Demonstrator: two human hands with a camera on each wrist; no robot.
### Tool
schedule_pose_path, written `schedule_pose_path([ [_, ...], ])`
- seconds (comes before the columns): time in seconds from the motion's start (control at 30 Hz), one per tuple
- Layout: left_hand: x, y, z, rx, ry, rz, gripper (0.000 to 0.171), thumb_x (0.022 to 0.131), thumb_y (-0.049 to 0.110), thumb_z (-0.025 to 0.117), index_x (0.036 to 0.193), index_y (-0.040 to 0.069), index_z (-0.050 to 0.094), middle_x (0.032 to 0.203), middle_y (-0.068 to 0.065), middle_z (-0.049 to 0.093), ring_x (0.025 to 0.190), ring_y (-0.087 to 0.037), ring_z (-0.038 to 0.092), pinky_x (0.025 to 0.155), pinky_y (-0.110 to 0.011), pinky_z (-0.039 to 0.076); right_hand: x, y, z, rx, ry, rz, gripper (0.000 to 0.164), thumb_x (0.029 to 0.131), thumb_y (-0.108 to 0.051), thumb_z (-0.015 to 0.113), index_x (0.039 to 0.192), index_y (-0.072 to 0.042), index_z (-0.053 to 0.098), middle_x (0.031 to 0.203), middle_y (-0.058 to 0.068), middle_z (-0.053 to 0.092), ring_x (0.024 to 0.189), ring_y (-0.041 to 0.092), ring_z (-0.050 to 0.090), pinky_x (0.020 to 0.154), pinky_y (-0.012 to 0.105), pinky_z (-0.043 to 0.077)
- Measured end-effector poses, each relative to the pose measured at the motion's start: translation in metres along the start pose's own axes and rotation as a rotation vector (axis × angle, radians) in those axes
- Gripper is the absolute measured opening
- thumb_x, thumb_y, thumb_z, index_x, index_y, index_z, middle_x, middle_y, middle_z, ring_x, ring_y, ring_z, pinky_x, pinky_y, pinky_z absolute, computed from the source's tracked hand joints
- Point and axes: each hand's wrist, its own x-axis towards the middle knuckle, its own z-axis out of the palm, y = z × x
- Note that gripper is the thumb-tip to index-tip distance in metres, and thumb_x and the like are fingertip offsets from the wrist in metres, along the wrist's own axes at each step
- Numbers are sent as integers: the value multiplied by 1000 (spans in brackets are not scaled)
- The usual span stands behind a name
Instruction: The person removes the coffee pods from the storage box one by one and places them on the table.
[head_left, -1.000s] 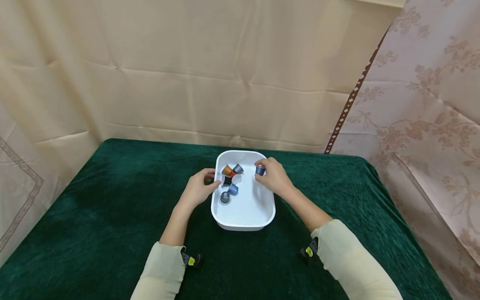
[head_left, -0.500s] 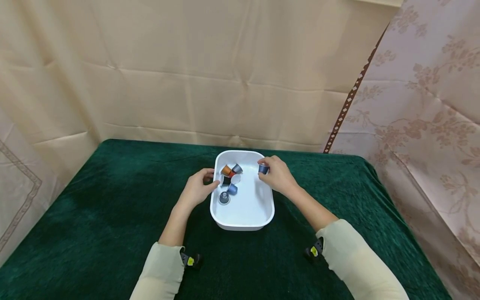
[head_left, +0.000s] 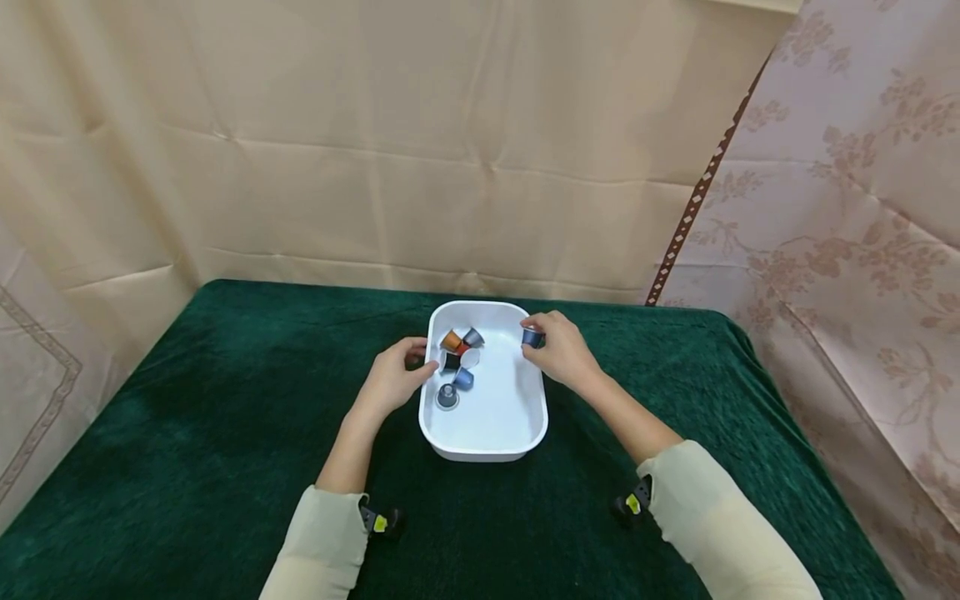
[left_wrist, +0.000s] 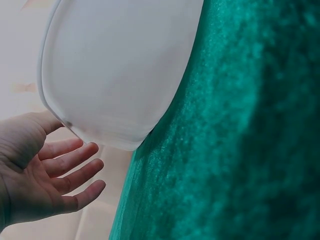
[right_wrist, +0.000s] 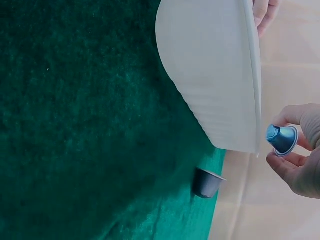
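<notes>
A white plastic tub (head_left: 495, 421) stands on the green cloth, with several coffee capsules along its left side. Among them are an orange capsule (head_left: 452, 340), a black capsule (head_left: 452, 361), a blue capsule (head_left: 463, 379) and a dark grey capsule (head_left: 447, 396). My left hand (head_left: 393, 379) holds the tub's left rim, thumb over the edge and fingers outside. Between thumb and fingers, my right hand (head_left: 562, 350) pinches a blue coffee capsule (right_wrist: 282, 139), raised at the tub's right rim.
In the right wrist view, a dark capsule (right_wrist: 206, 183) sits on the green cloth (right_wrist: 90, 125) outside the tub; my right hand hides it in the head view. Beige curtain (head_left: 420, 150) hangs behind the table, patterned pink cloth (head_left: 862, 208) at the right.
My right hand has moved a little rightward with the blue capsule, from above the tub's inside to its right rim. My left hand stays at the left rim.
</notes>
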Motion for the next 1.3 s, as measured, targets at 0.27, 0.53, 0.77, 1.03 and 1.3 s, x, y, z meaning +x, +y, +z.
schedule_pose_path([
  [0.27, 1, -2, 0, -2, 3, 3, 47, 91, 28, 59, 133, 14, 47, 128, -11, 55, 120, -29, 49, 99, -49, 45, -2, 8, -2, 5, 16, -13, 38, 87, -14, 63, 122, -2, 58, 117, 17, 54, 100, 29, 55, 84, 40, 54],
  [0.53, 2, -3, -1, -2, 5, -1, 47, 90, 29, 60, 133, 15, 47, 127, -11, 55, 120, -29, 49, 99, -49, 44, -3, 14, -5, 7, 25, 16, 38, 86, -16, 64, 122, -4, 58, 116, 17, 53, 100, 30, 55, 80, 40, 55],
  [0.77, 4, -4, -1, -7, 0, -1, 46, 91, 29, 59, 133, 15, 47, 128, -11, 55, 120, -29, 49, 99, -49, 44, -6, 22, -7, -2, 52, 16, 38, 87, -18, 63, 122, -5, 58, 116, 17, 54, 101, 31, 55, 81, 41, 53],
  [1.03, 5, -2, -2, -14, -9, 0, 47, 91, 28, 59, 134, 14, 47, 128, -11, 55, 120, -29, 49, 99, -49, 44, -9, 29, -10, 1, 67, 2, 38, 86, -16, 63, 121, -3, 58, 115, 18, 55, 100, 31, 55, 83, 43, 52],
  [1.3, 5, -2, -2, -17, -10, -5, 47, 91, 28, 60, 134, 15, 47, 128, -11, 55, 119, -29, 49, 99, -48, 45, -11, 35, -13, -3, 73, 9, 40, 83, -15, 64, 120, -2, 59, 113, 19, 55, 99, 32, 55, 82, 44, 51],
])
